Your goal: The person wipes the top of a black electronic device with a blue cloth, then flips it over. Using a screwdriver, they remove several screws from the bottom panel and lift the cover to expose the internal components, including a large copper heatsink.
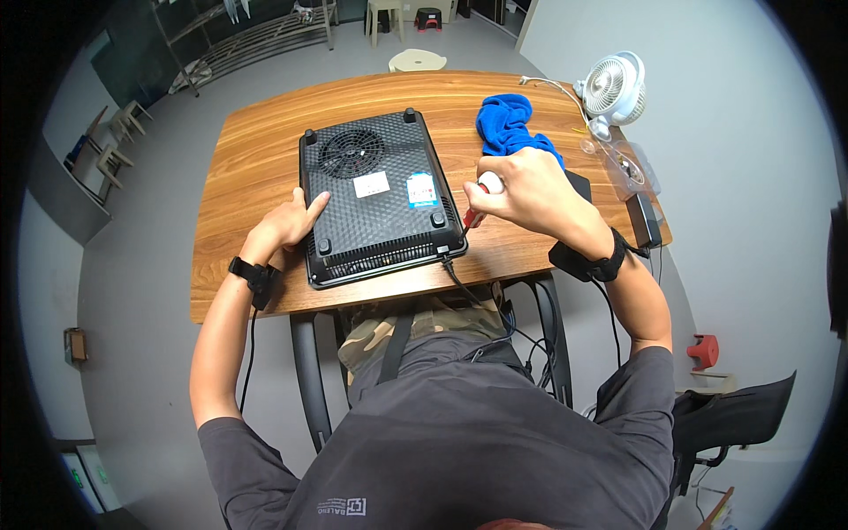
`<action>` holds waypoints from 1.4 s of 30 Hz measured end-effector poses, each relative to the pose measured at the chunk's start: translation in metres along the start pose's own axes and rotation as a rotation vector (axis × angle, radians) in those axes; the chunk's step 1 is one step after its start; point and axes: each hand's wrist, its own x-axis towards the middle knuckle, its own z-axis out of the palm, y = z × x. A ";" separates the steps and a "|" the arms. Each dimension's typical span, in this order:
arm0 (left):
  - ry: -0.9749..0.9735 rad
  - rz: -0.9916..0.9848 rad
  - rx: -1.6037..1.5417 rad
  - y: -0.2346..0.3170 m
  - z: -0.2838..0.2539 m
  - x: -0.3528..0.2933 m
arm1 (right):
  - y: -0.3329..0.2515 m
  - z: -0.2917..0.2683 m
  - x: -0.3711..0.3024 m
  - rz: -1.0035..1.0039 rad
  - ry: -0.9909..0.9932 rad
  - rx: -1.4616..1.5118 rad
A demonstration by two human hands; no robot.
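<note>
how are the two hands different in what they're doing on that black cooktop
The left hand lies flat and open against the left edge of the upturned black induction cooker, holding nothing; the right hand is closed in a fist around a red-and-white screwdriver. The left hand touches the cooker directly, while the right hand meets it only through the screwdriver tip near the front right corner. Both wrists wear a black strap.

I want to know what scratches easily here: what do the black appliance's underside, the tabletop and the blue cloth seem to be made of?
The black appliance's underside looks like matte moulded plastic: textured grid, vent slots, a round fan grille. The tabletop shows brown wood grain with a smooth sheen, either real wood or laminate. The blue cloth looks like soft, fuzzy towelling, crumpled in folds.
</note>
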 end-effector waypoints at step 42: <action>0.075 0.927 -0.327 0.179 -0.035 -0.069 | 0.005 -0.008 0.002 -0.071 -0.298 0.237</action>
